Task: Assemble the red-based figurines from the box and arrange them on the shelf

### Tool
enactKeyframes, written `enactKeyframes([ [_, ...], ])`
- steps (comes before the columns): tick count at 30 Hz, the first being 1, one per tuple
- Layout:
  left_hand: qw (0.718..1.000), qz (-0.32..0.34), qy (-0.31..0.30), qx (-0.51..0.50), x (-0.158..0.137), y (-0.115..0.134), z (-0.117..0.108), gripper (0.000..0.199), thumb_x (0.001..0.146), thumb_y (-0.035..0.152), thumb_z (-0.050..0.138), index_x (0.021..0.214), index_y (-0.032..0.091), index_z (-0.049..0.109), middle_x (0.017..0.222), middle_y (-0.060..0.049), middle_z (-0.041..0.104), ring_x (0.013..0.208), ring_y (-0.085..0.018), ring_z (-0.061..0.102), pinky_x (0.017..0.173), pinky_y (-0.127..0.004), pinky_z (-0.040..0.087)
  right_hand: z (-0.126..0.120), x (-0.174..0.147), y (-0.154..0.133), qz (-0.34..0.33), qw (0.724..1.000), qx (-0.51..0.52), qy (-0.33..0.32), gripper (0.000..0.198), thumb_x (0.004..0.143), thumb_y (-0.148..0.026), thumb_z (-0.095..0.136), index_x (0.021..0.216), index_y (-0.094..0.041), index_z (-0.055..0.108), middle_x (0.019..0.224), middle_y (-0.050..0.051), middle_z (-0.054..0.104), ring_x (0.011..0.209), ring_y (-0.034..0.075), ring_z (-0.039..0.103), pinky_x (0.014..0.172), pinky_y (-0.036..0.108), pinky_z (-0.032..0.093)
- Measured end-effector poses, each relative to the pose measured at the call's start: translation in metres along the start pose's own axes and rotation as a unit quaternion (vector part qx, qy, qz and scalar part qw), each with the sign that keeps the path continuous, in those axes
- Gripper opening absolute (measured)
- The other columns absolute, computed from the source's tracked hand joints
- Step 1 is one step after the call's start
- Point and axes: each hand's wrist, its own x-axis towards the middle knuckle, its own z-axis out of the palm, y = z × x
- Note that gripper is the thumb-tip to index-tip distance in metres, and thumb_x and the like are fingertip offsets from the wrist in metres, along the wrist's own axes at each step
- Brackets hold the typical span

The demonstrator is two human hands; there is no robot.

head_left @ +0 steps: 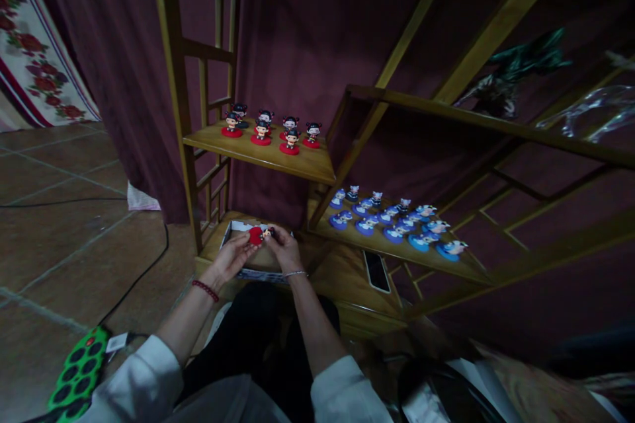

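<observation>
Between my two hands is a small figurine (pixel 268 232) with a dark-haired head and a round red base (pixel 255 236). My left hand (pixel 237 253) pinches the red base, while my right hand (pixel 284 250) grips the figurine's head and body. Both hands are over an open cardboard box (pixel 258 271) on the lower shelf. Above them, several similar figurines on red bases, such as one figurine (pixel 290 141) at the front, stand in two rows on the upper wooden shelf (pixel 258 162).
To the right, several blue and purple figurines (pixel 397 230) crowd another shelf. A phone (pixel 376 271) lies below them. Shelf posts and a slanted beam (pixel 370 132) frame the space. A green power strip (pixel 79 373) and a black cable (pixel 143 277) lie on the tiled floor at left.
</observation>
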Motion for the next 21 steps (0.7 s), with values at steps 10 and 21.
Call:
enactKeyframes([
  [10,0.995,0.070,-0.067,0.023,-0.024,0.017,0.018,0.024,0.073,0.015,0.061,0.097,0.012,0.064,0.095,-0.008,0.065,0.078,-0.013,0.058,0.073,-0.023,0.045,0.004,-0.028,-0.054,-0.034,0.999,-0.002,-0.004,0.035,0.067,-0.029,0.065,0.101,-0.021,0.061,0.096,0.001,0.066,0.089,0.015,0.060,0.084,0.029,0.047],
  [21,0.987,0.111,-0.113,0.040,-0.038,0.022,0.031,0.031,0.068,0.022,0.068,0.098,0.015,0.066,0.096,-0.006,0.064,0.081,-0.013,0.055,0.070,-0.021,0.044,0.004,-0.043,-0.081,-0.077,0.997,-0.024,0.004,0.033,0.071,-0.031,0.063,0.102,-0.020,0.061,0.099,0.003,0.065,0.090,0.016,0.060,0.083,0.030,0.049],
])
